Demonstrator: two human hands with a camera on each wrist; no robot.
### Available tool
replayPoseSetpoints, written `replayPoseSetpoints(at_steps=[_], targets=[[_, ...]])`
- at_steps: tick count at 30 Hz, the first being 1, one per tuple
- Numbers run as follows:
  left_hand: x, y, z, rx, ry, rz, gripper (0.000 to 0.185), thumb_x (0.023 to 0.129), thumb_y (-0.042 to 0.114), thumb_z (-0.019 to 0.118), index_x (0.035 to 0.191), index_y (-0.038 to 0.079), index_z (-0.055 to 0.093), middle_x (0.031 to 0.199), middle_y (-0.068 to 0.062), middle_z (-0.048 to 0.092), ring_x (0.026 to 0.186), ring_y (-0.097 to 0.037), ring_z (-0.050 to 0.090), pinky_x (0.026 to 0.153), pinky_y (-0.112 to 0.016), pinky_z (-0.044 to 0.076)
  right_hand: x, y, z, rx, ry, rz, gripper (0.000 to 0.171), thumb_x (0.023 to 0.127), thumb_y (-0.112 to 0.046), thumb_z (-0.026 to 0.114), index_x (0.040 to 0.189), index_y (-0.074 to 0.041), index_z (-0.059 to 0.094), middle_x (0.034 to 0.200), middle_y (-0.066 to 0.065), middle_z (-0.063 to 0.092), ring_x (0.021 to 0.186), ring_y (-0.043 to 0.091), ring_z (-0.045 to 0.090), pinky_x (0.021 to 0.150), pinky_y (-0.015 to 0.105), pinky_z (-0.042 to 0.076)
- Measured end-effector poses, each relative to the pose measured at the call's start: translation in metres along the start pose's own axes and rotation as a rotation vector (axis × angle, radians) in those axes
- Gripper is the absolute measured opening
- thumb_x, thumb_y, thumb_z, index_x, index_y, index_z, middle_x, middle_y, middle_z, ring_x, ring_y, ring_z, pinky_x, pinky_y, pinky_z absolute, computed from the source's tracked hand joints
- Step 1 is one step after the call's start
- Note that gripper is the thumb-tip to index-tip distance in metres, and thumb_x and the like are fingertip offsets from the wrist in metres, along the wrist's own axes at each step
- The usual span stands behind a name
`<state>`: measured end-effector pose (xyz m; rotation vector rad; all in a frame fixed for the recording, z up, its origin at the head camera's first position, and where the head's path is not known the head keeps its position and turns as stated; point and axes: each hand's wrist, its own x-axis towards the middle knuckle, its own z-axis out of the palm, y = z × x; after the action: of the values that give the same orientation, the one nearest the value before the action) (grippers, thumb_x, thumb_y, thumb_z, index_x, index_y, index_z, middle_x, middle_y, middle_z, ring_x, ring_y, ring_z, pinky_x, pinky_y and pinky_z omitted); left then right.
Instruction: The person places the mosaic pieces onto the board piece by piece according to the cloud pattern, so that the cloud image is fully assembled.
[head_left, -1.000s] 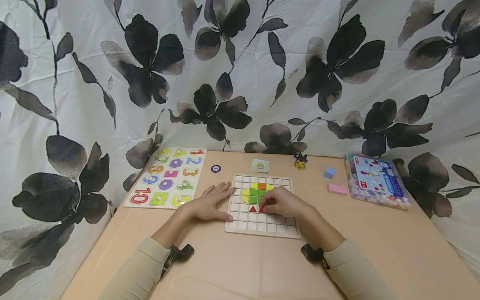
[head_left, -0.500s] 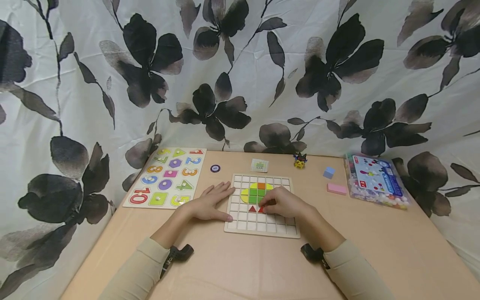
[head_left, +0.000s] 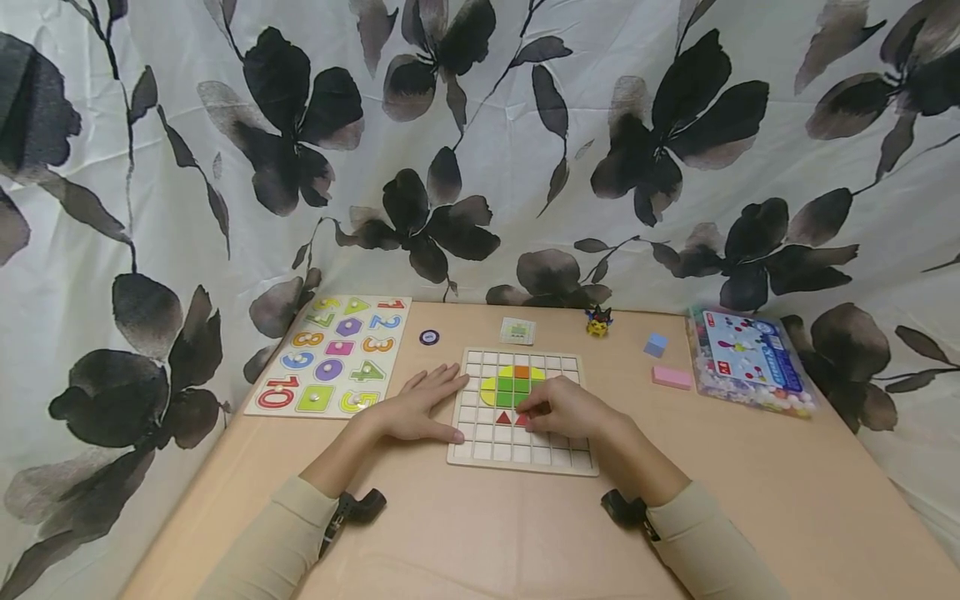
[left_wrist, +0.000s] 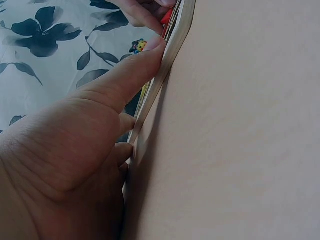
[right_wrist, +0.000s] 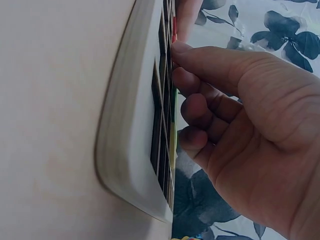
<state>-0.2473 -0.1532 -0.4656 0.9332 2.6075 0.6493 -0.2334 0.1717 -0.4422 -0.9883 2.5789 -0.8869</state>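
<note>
A wooden grid board point(head_left: 495, 452) lies mid-table, with yellow, orange and green tiles point(head_left: 512, 388) forming a rounded shape on it. Below that shape sits a red triangular tile point(head_left: 503, 419). My right hand point(head_left: 567, 408) pinches a second red triangular tile point(head_left: 521, 421) between thumb and index finger, down at the board's surface; the fingers partly cover it. The left hand point(head_left: 416, 410) spreads flat beside the board, its thumb and fingertips touching the left edge. In the left wrist view the left thumb point(left_wrist: 145, 55) rests on the board's rim.
A number puzzle board point(head_left: 330, 358) lies at the left. Along the back are a round dark disc point(head_left: 429, 337), a small picture card point(head_left: 518, 331) and a yellow figurine point(head_left: 598, 322). A blue block point(head_left: 656, 344), a pink block point(head_left: 672, 377) and a clear box of beads point(head_left: 750, 362) stand at the right.
The right fingers have shifted very slightly at the red triangular tile. The left hand keeps its place on the board's edge.
</note>
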Motion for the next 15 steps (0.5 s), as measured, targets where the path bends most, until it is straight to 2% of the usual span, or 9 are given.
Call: replayPoseSetpoints(at_steps=[8, 15], targets=[[0.0008, -0.0006, 0.0002, 0.0, 0.004, 0.005, 0.105, 0.087, 0.069, 0.071, 0.168, 0.021, 0.023, 0.177, -0.007, 0.005, 0.164, -0.031, 0.001, 0.131, -0.057, -0.002, 0.0005, -0.0017, -0.0012, -0.001, -0.01, 0.013, 0.03, 0.089, -0.011, 0.083, 0.118, -0.01, 0.079, 0.083, -0.007, 0.063, 0.08, 0.013, 0.056, 0.068, 0.022, 0.044], [0.0005, -0.0001, -0.0001, 0.004, 0.0, -0.004, 0.106, 0.087, 0.069, 0.071, 0.168, 0.021, 0.023, 0.177, -0.007, 0.005, 0.164, -0.03, 0.001, 0.131, -0.056, -0.003, -0.0064, 0.0012, -0.0099, 0.008, 0.042, 0.064, 0.029, 0.091, -0.016, 0.081, 0.119, -0.013, 0.078, 0.087, -0.007, 0.064, 0.086, 0.015, 0.056, 0.072, 0.026, 0.047]])
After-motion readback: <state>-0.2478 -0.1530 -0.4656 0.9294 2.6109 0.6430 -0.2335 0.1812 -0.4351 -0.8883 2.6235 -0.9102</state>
